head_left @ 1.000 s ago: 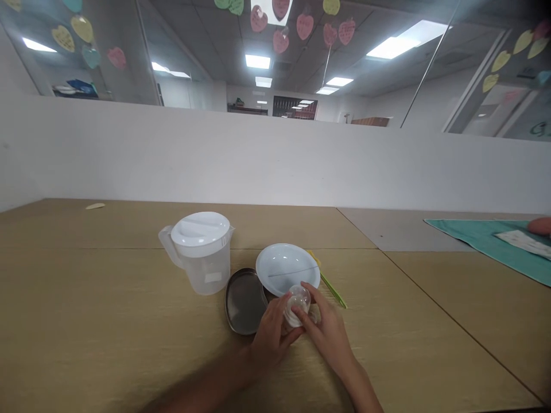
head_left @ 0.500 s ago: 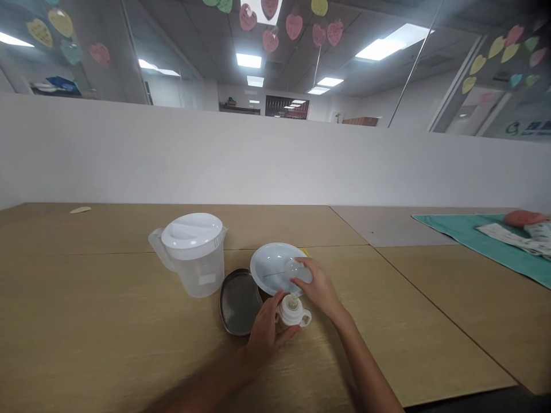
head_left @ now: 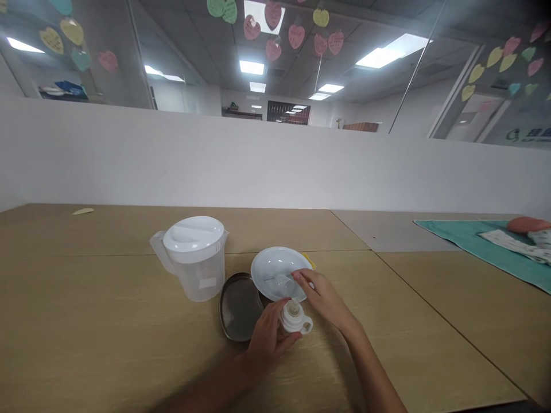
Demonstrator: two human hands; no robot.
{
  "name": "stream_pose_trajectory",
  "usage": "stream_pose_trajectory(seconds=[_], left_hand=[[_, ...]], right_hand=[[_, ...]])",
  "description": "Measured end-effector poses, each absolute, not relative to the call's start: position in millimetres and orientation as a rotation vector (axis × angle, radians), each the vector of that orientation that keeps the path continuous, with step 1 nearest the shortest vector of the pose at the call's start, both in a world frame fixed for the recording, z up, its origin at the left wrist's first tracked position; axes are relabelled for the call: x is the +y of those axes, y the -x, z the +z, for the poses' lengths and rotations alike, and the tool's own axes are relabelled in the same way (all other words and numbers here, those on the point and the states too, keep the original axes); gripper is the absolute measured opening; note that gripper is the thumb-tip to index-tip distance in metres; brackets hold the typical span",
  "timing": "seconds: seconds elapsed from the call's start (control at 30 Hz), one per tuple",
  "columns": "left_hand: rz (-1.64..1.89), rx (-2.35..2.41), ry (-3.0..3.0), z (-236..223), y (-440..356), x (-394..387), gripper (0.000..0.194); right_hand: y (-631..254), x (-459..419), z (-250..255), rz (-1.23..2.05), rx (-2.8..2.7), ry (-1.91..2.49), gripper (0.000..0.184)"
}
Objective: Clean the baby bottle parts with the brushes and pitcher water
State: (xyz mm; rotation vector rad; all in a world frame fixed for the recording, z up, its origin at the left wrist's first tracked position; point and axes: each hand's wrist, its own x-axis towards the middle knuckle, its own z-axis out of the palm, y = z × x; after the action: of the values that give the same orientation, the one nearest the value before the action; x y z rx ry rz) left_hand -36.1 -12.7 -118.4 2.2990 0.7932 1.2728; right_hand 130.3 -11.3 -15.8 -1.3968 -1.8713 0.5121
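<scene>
A single head-worn camera is looking forward and down from above the near side of the bench [head_left: 129, 332], facing the white wall [head_left: 275, 166] beyond the far edge, and is viewing the left hand [head_left: 267, 332] and right hand [head_left: 325, 295] from close behind, while glass panels [head_left: 189, 34] are filling the top.

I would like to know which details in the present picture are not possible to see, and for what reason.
All in the head view:
Bottle: left side and lower body, hidden by the left hand.
Clear cover: blurred; whether the right hand touches it cannot be told.
Yellow item: mostly hidden by the white bowl and right hand.
Green cloth: cut off by the right edge.
Heart notes: writing too small.
</scene>
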Motion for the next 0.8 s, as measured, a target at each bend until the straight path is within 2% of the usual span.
stream_pose_trajectory(seconds=[0.1, 0.2, 0.47, 0.8], left_hand=[[1.248, 0.783, -2.257, -115, 36, -14, 0.057], [1.255, 0.735, -2.239, -112, 36, -15, 0.056], [1.266, 0.745, -2.323, -116, 36, -14, 0.066], [1.246, 0.701, -2.330, -118, 38, -9, 0.076]], right_hand=[[-121, -38, -5, 0.572, -1.930, 1.405, 0.030], [-111, -50, -17, 0.470, -1.966, 1.435, 0.021], [-105, -47, -56, 0.402, -1.699, 1.366, 0.038], [-113, -46, -64, 0.749, -1.521, 1.257, 0.045]])
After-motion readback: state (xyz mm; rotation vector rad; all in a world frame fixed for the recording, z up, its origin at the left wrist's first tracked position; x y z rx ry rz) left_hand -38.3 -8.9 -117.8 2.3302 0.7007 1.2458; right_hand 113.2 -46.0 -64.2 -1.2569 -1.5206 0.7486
